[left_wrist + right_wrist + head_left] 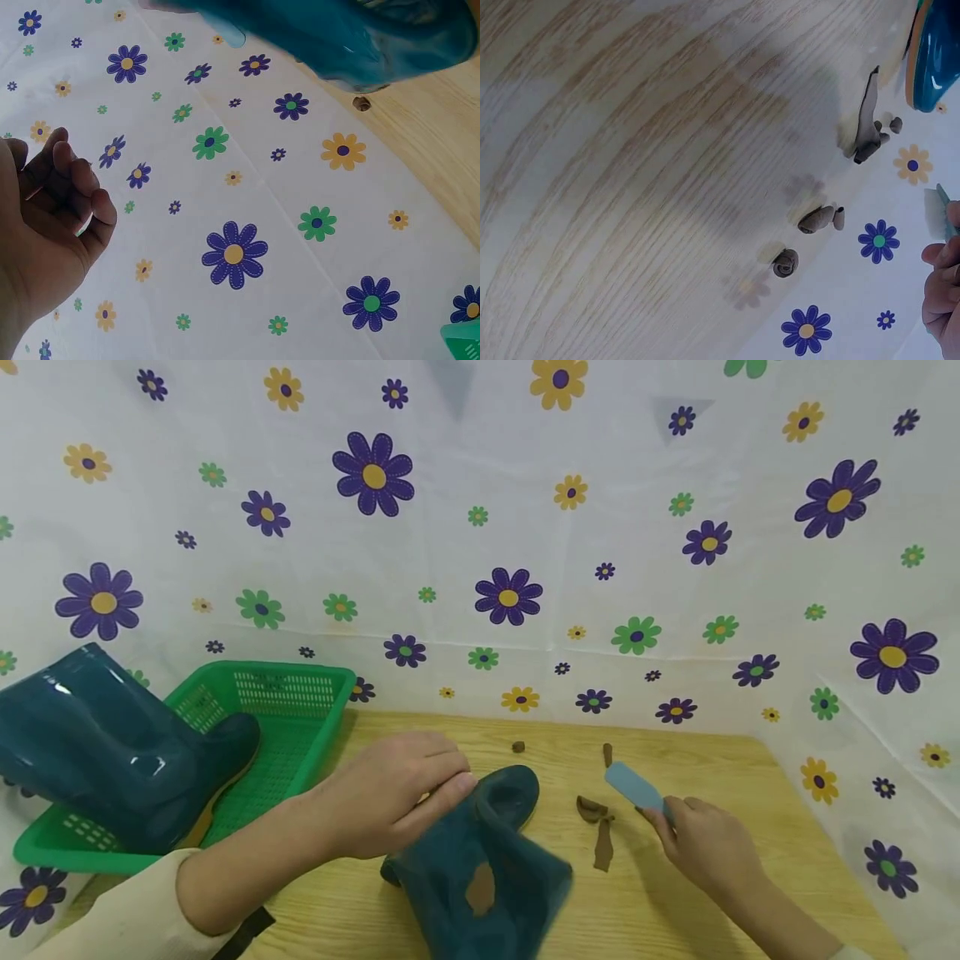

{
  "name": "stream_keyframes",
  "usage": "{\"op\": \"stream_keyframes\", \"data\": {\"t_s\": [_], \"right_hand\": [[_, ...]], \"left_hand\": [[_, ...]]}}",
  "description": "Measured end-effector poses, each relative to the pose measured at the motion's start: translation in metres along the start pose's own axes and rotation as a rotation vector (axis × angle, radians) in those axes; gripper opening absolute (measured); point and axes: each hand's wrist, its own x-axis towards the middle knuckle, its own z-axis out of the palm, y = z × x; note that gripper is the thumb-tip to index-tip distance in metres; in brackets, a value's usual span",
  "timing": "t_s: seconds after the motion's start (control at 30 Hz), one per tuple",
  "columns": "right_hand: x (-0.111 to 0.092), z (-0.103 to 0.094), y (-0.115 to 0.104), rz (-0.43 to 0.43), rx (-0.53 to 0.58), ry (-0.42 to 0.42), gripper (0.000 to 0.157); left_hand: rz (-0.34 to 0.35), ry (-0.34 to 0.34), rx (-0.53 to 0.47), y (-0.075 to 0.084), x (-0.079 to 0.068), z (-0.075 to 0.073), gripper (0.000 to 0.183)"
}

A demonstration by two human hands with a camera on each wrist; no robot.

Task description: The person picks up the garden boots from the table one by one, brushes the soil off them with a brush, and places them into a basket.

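A dark teal rubber boot [442, 877] lies at the front middle of the wooden table, toe pointing away, with a brown patch [481, 889] of clay-like stuff on its shaft. Over it hovers my left hand [397, 793]; the left wrist view shows its fingers loosely bent around nothing, apart from the boot [352, 45]. To the right of the boot, my right hand [712, 843] grips a small scraper with a flat light-blue blade [633, 785], held above the table. Several brown scraps [603, 845] lie between the boot and the scraper.
At the left, a green plastic basket [307, 760] holds a second teal boot [120, 752], its shaft leaning left. A smaller brown lump [518, 747] sits near the table's back edge. Behind the table [705, 756] hangs a white flowered cloth [435, 552].
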Motion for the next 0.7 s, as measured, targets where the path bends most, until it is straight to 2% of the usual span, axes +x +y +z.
{"op": "stream_keyframes", "data": {"t_s": [0.13, 0.17, 0.23, 0.4, 0.6, 0.7], "right_hand": [[-0.001, 0.001, -0.001, -0.009, 0.005, 0.01, 0.058], [-0.001, 0.001, -0.001, -0.012, 0.005, 0.01, 0.058], [0.0, 0.002, -0.003, -0.011, 0.006, 0.004, 0.052], [0.002, 0.002, -0.007, -0.001, 0.013, -0.039, 0.027], [0.002, 0.001, -0.01, 0.015, 0.035, -0.071, 0.025], [0.003, 0.0, -0.012, 0.029, 0.044, -0.088, 0.026]], "left_hand": [[-0.026, -0.015, 0.033, -0.004, 0.0, 0.003, 0.016], [-0.035, -0.019, 0.038, -0.005, 0.0, 0.004, 0.015], [-0.044, -0.016, 0.047, -0.008, -0.001, 0.006, 0.015], [-0.071, -0.013, 0.057, -0.017, -0.007, 0.02, 0.017], [-0.214, -0.12, 0.061, -0.03, -0.013, 0.042, 0.021], [-0.308, -0.146, 0.058, -0.036, -0.016, 0.055, 0.018]]}}
